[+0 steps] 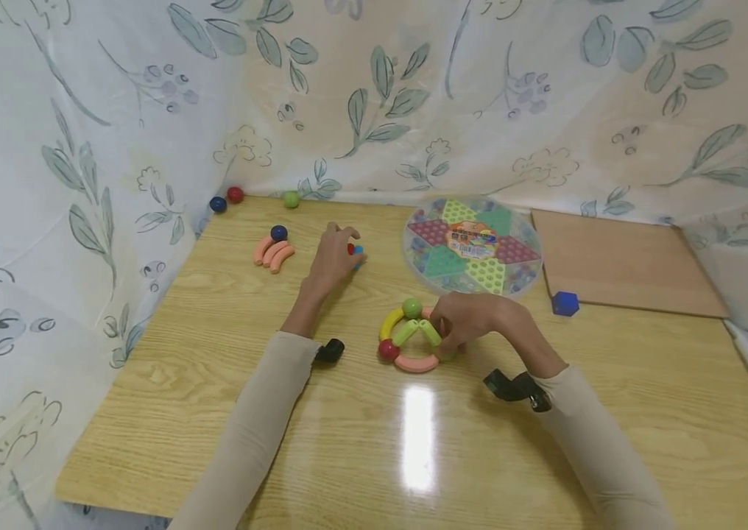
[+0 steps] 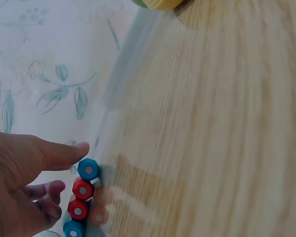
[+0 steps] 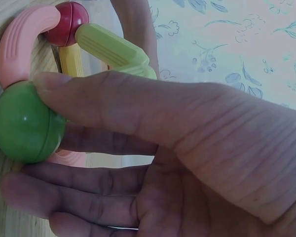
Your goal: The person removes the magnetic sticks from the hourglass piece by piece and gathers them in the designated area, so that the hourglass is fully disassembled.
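Observation:
Colourful ball-and-stick pieces form a ring on the table, with a yellow curved stick [image 1: 389, 324], a red ball [image 1: 388, 350] and a pink curved stick [image 1: 416, 364]. Two light green sticks [image 1: 406, 333] rise and meet above its middle. At the ring's right side my right hand [image 1: 470, 320] grips a green ball [image 3: 22, 123], thumb on top and fingers around the far side. Farther back, my left hand [image 1: 330, 254] hovers with thumb and fingers apart beside small blue pieces [image 2: 89, 169] and red pieces [image 2: 83, 188] standing in a row. The thumb tip is right at the nearest blue one.
Behind the ring lies a round Chinese checkers set [image 1: 473, 246]. A flat wooden board [image 1: 632, 265] and a blue cube [image 1: 565, 303] are at right. Pink sticks [image 1: 274, 254] and a dark blue ball [image 1: 278, 232] lie left; a red ball [image 1: 235, 194] sits near the back edge.

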A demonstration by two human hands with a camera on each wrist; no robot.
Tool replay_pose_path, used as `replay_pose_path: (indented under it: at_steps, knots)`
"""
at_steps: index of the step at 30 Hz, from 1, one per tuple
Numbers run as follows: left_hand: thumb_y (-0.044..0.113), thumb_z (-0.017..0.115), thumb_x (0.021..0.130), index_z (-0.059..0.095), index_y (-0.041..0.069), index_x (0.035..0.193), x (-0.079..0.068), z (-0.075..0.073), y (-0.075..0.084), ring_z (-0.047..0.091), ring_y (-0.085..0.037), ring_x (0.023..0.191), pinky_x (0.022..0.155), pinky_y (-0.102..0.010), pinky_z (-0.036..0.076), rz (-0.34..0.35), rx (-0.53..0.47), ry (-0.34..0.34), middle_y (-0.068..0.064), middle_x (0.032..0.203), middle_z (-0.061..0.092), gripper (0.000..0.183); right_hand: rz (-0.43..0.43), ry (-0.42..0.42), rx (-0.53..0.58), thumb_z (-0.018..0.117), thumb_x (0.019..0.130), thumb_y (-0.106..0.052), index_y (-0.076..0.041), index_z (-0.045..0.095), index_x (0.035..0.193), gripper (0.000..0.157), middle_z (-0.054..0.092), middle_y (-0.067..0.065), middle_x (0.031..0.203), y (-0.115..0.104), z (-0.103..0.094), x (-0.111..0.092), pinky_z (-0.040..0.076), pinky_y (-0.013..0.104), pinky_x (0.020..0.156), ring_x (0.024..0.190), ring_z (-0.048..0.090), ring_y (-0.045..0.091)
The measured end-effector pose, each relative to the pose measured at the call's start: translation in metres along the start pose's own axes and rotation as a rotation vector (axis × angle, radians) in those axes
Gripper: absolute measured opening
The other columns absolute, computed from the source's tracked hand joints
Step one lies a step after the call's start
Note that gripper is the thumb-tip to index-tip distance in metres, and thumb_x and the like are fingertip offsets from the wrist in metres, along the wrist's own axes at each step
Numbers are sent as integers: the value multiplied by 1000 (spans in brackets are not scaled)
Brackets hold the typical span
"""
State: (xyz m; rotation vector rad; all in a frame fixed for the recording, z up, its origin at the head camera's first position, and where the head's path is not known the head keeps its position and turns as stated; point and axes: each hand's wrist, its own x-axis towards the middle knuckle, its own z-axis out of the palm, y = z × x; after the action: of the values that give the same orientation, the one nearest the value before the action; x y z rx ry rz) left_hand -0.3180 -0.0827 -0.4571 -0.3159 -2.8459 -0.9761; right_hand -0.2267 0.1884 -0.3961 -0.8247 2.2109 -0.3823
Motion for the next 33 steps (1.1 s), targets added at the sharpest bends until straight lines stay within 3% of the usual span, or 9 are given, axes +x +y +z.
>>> replay_pose_path:
  at_steps: [3, 8, 13, 18, 22, 25, 33]
  knots:
    - [18, 75, 98, 66, -2, 133, 0, -6, 1, 57, -37, 109, 93, -44, 54, 28, -1, -17, -26, 128, 56, 42, 3, -3, -3, 79, 93, -20, -8, 71, 95, 15, 78, 6, 87, -2, -1, 0, 53, 24, 72, 71, 77, 20]
    - [24, 72, 100, 69, -1, 127, -1, -20, 9, 59, -29, 93, 84, -40, 52, 188, -72, -124, -21, 109, 65, 37, -1, -7, 2, 79, 93, -21, -8, 69, 93, 16, 77, 6, 82, 0, -1, 0, 49, 23, 66, 70, 76, 21]
    - [28, 70, 101, 72, 3, 121, -12, -40, 26, 69, -26, 99, 88, -38, 57, 314, -143, -400, -12, 107, 74, 32, -6, -17, 5, 79, 94, -22, -7, 70, 93, 17, 78, 8, 83, 0, -1, 2, 49, 23, 67, 70, 77, 23]
    - [27, 73, 99, 74, 4, 116, -26, -50, 54, 75, -26, 107, 96, -36, 60, 396, -80, -681, -10, 114, 76, 28, -1, -21, -18, 79, 94, -25, -6, 72, 98, 21, 77, 7, 84, -1, -4, 1, 53, 23, 71, 71, 77, 24]
    - [24, 76, 97, 75, 4, 115, -32, -44, 72, 77, -26, 109, 97, -33, 60, 443, -56, -881, -10, 116, 77, 27, 5, -22, -19, 79, 94, -26, -5, 72, 98, 23, 77, 7, 83, -1, -6, 0, 51, 22, 68, 72, 78, 25]
    - [22, 79, 94, 76, 4, 113, -35, -36, 81, 76, -23, 109, 97, -30, 59, 465, -20, -980, -8, 113, 76, 26, -1, -19, -19, 79, 94, -27, -4, 72, 97, 23, 77, 8, 82, 0, -5, 0, 50, 22, 67, 71, 77, 25]
    - [23, 81, 93, 69, 10, 86, -39, -18, 88, 63, -7, 84, 78, -18, 51, 500, 100, -1083, 4, 85, 65, 19, -20, -27, -11, 78, 95, -25, -7, 71, 92, 19, 77, 13, 81, 1, -3, 1, 44, 21, 62, 70, 77, 27]
